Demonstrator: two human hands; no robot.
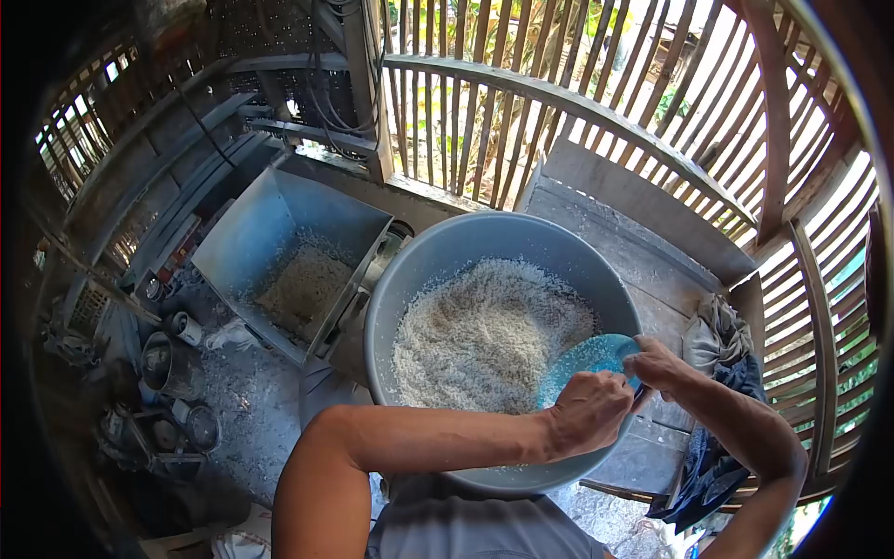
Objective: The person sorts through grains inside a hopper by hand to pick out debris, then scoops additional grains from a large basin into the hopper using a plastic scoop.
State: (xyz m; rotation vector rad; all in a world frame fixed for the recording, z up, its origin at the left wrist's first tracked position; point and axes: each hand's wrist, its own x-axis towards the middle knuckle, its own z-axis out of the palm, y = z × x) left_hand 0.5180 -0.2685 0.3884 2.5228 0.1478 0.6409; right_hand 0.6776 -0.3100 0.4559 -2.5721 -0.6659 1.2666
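The left hand (592, 415) and the right hand (657, 364) are both gripping a translucent blue plastic bowl (582, 359), which is sitting over white grains (475, 326) at the right side of a round grey tub (430, 255).

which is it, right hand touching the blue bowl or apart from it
Touching. The head view shows the right hand gripping the blue bowl at its right-hand edge, with no gap between them.
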